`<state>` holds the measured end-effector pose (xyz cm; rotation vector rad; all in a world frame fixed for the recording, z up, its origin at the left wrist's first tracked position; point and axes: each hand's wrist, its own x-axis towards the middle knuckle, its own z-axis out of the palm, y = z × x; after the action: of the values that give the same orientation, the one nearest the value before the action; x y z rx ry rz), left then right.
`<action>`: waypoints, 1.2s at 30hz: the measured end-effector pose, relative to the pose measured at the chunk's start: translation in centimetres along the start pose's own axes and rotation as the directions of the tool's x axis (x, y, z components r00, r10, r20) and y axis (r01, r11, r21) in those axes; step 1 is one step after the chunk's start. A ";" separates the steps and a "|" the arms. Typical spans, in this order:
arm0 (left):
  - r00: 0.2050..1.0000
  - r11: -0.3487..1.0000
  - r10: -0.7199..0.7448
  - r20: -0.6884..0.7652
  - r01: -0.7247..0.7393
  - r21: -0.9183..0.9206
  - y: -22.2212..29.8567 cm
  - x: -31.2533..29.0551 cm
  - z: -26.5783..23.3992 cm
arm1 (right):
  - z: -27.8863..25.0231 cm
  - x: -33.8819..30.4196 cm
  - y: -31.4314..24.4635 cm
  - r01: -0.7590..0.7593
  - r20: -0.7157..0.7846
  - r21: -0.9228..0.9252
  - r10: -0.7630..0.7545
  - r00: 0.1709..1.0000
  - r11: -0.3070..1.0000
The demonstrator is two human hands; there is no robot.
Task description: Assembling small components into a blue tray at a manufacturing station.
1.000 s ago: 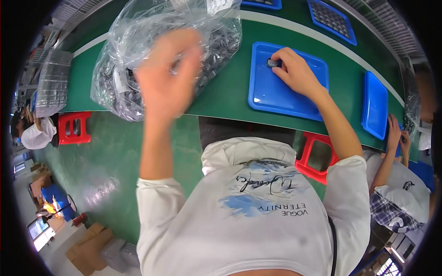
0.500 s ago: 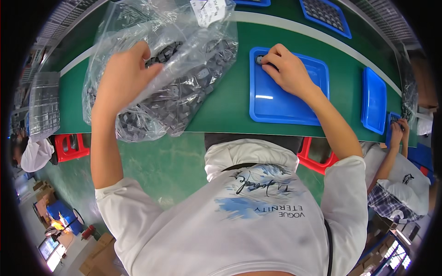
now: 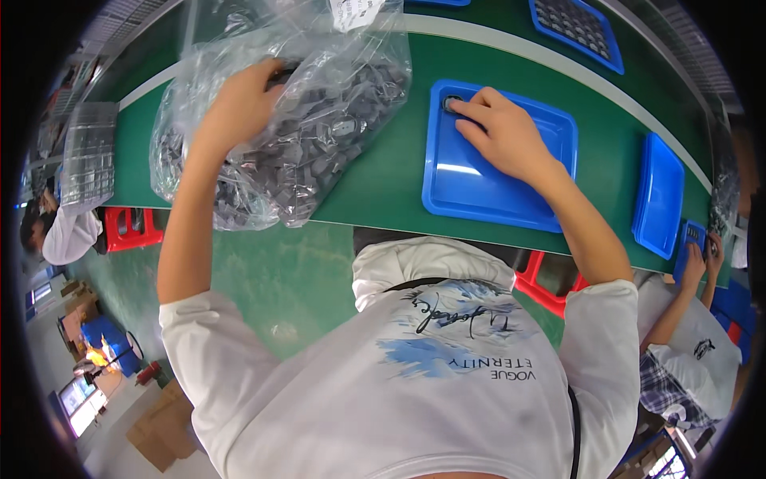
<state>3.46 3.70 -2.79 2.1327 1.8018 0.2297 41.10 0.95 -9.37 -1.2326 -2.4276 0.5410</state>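
At the mouth of a large clear plastic bag full of small grey parts, my left hand reaches in. Its thumb and fingers are apart, with the fingertips partly hidden among the parts and film. My right hand is over a blue tray. One fingertip touches a small dark-and-pale part lying in the tray's far left corner, while the thumb stands apart from it.
To the right stand stacked blue trays; a filled blue tray lies beyond the pale strip. Clear plastic trays are stacked at the left. At far right, a co-worker's hands work over a small blue tray. Red stools stand below the table.
My left hand has moved up and right, deeper into the bag's mouth. The fingers of my right hand have spread from the part in the tray corner. The view has shifted slightly.
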 end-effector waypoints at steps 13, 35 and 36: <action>0.925 0.939 -0.259 0.279 0.173 0.298 5.0 4.7 -2.8 | -6.1 -3.4 4.9 -0.067 -0.259 0.402 0.183 0.948 0.913; 0.996 0.996 -0.087 -0.012 0.087 0.026 10.7 4.3 6.7 | -6.0 -2.6 7.9 -0.288 -0.154 0.136 0.307 0.939 0.948; 0.996 0.996 -0.092 -0.010 0.092 -0.008 10.7 4.7 6.6 | -5.9 -2.6 7.9 -0.294 -0.141 0.150 0.314 0.939 0.944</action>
<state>16.48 5.82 -5.56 2.0403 1.8966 0.2243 50.77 4.14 -8.49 -1.5441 -2.0466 0.6418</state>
